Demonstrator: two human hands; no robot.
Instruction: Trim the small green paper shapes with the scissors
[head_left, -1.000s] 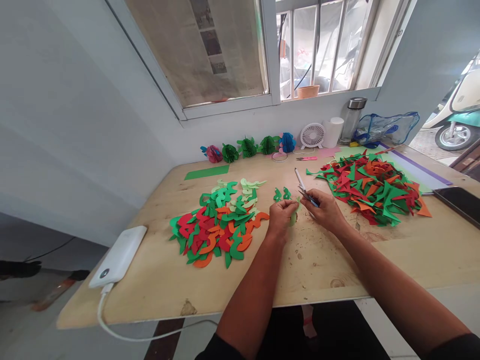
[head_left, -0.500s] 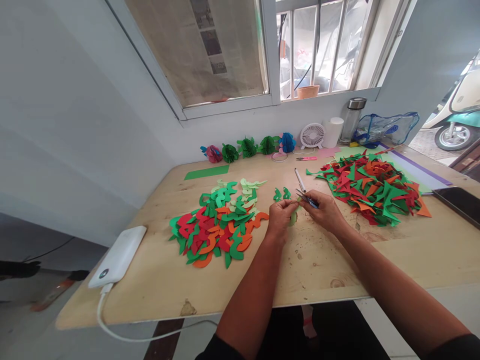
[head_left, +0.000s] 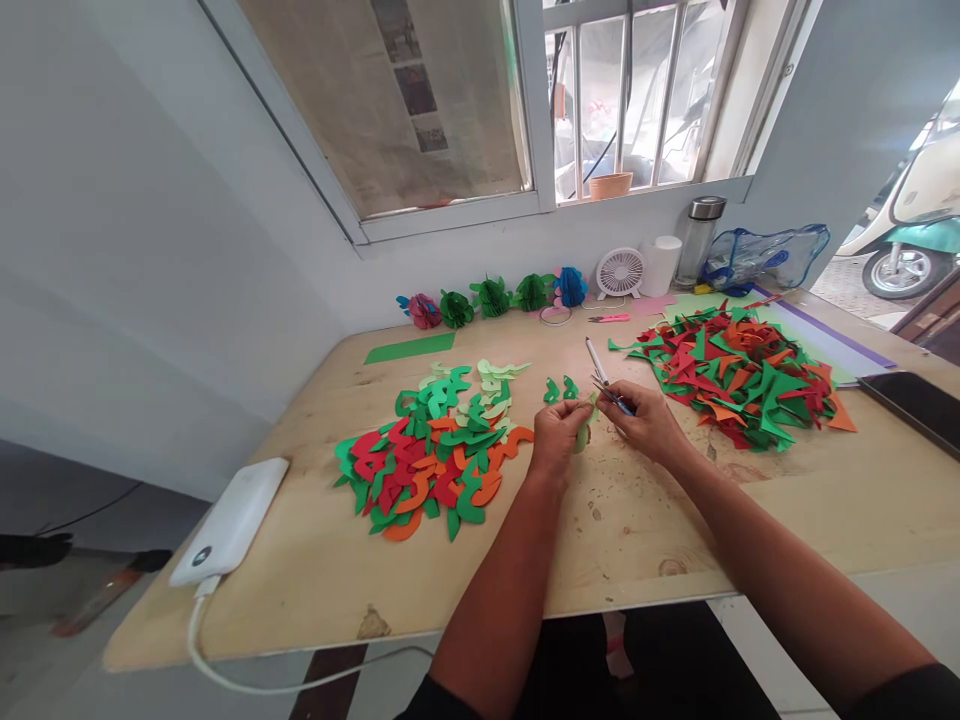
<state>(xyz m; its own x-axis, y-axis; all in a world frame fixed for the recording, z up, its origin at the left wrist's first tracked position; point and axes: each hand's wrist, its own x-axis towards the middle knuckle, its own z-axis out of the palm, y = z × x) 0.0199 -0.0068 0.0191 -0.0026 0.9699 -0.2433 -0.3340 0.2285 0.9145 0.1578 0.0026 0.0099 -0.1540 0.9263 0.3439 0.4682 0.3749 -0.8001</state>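
The pale green paper (head_left: pixel 582 437) was at the left hand (head_left: pixel 556 435), low over the middle of the counter (head_left: pixel 645 540). The thumb and forefinger of that hand were pinched together on it. One part of the paper hung below and to the right of the left fingertips, and a narrower part rose from the pinch into the small space between the two hands. Its full outline could not be seen, since the fingers covered some of it.

The right hand (head_left: pixel 645 422) was closed around small scissors (head_left: pixel 613 395) with a blue handle, its fingers clamped on the grip and the blades pointing up and to the left. The fingertips of this hand were just beside the upper part of the paper; whether they touched it I could not tell. The blades were near the paper too, and here again contact could not be made out.

Beyond the hands, two small green cut-outs (head_left: pixel 552 390) lay side by side, near the left fingers but apart from them. A white pen (head_left: pixel 595 358) lay behind the scissors, its lower end close to the blades. To the left of the hands spread a pile of curved paper shapes (head_left: pixel 427 465) in green, red and orange, with paler green ones at its far edge; to the right was a heap of angular scraps (head_left: pixel 750 380).
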